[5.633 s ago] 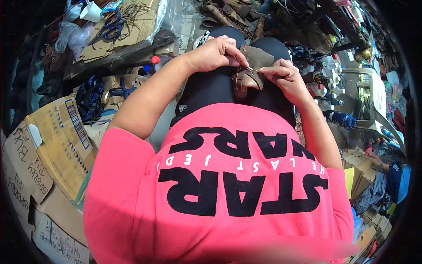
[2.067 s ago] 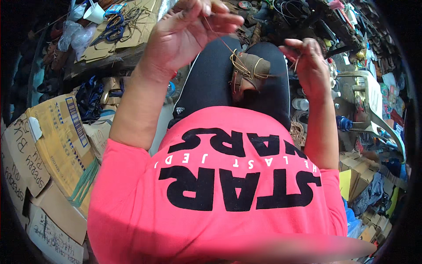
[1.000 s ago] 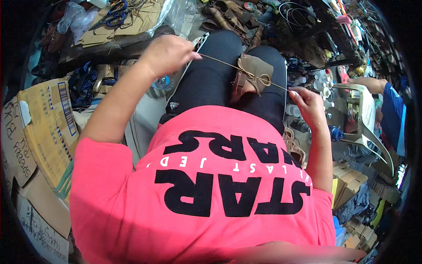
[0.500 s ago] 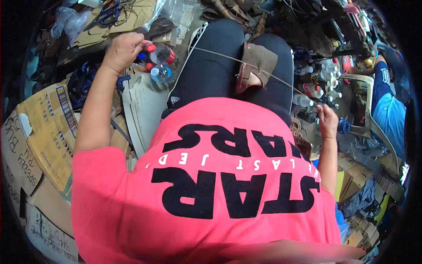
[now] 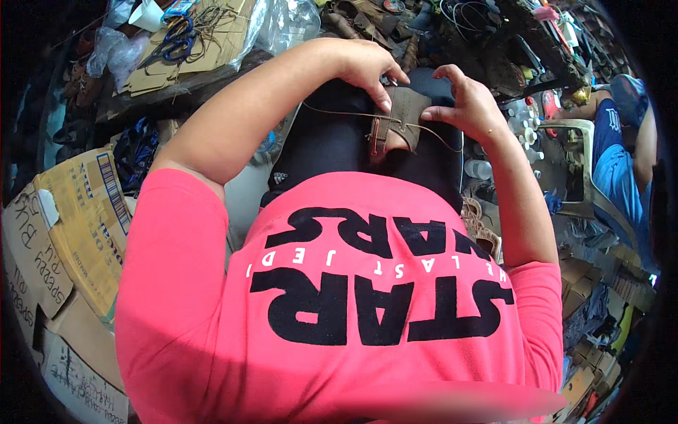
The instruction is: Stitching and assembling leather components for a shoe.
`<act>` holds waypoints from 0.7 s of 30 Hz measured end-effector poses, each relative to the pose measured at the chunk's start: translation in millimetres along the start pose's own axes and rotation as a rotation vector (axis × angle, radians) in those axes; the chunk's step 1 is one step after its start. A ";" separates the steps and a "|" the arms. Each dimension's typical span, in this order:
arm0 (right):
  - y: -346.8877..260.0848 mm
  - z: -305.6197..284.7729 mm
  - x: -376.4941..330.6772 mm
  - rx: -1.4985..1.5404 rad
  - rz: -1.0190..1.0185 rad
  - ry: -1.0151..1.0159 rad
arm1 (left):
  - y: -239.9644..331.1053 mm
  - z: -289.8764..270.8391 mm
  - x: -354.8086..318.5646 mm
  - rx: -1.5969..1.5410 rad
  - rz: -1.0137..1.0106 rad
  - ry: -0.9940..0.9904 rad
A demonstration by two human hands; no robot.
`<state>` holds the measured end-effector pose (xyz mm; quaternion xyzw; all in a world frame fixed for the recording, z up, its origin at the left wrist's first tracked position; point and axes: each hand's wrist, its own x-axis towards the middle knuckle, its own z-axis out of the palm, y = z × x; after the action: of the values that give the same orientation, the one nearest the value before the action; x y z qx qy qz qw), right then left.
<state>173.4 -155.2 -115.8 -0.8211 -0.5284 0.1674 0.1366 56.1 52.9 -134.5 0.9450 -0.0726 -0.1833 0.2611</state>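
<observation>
A brown leather shoe upper [image 5: 408, 106] rests across my dark-trousered thighs, with a thin cord [image 5: 353, 113] laced through it and trailing loose on both sides. My left hand [image 5: 371, 71] is at its far left edge, thumb pressed on the leather and fingers bent over; what lies between them is partly hidden. At the right edge of the upper, my right hand [image 5: 472, 106] has its thumb touching or very near the leather. Its index finger is bent and well apart from the thumb.
Blue-handled scissors [image 5: 176, 41] lie on stacked cardboard [image 5: 212, 46] at the far left. Flattened boxes [image 5: 78, 205] stand at my left. Plastic bottles [image 5: 522, 120] and a pale chair frame [image 5: 583, 141] are at the right, near another person in blue [image 5: 614, 169].
Both hands have come inward from wide apart to the shoe upper. The cord, earlier stretched taut across my legs, now hangs slack in curves.
</observation>
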 end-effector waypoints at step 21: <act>7.4 34.7 -79.9 0.255 -0.129 0.204 | -10.3 34.4 28.3 -0.281 0.072 0.179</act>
<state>134.1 -229.4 -139.8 -0.7742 -0.5378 0.1399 0.3030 69.3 39.1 -176.0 0.9085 -0.0565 -0.0971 0.4024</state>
